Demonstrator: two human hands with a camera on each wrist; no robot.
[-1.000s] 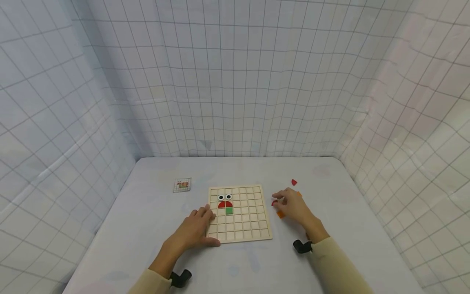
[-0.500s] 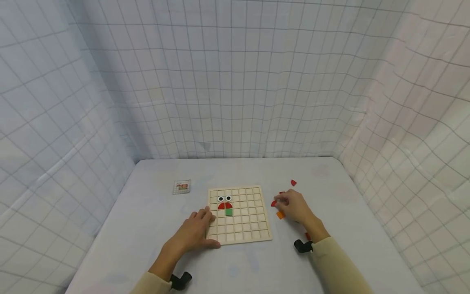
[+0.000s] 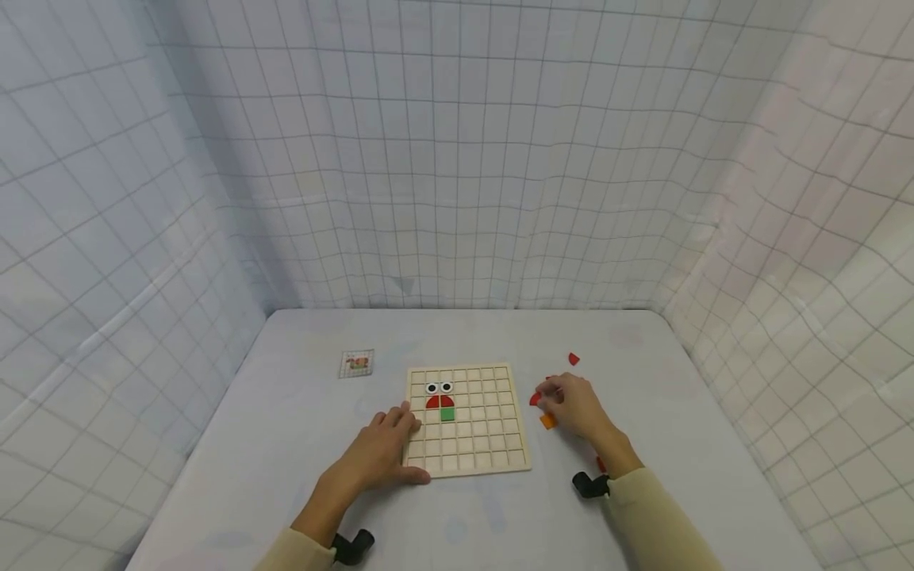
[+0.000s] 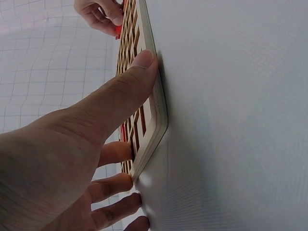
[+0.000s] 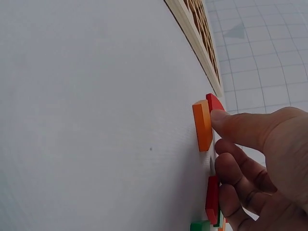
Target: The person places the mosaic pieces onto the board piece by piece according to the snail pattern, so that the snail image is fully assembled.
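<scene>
A wooden grid board [image 3: 493,440] lies flat on the table. On it sit two eye pieces [image 3: 432,388], two red quarter-circle pieces [image 3: 432,402] and a green square [image 3: 447,414]. My left hand [image 3: 378,450] rests at the board's lower left corner, its thumb [image 4: 130,79] along the near edge and the other fingers spread at the left side. Right of the board, my right hand [image 3: 577,406] pinches a loose red quarter-circle piece [image 3: 535,400] low over the table; its index finger is hidden in the right wrist view. Beside the thumb stands an orange piece [image 5: 202,126].
A small picture card [image 3: 356,363] lies behind the board on the left. One red piece [image 3: 574,359] lies farther back, another [image 3: 601,464] by the right wrist. Under the right hand are a red piece [image 5: 211,199] and a green piece [image 5: 200,225].
My right hand has drawn back slightly to the right, uncovering more of the red quarter-circle piece and another red piece behind it. My left hand and the board have stayed put.
</scene>
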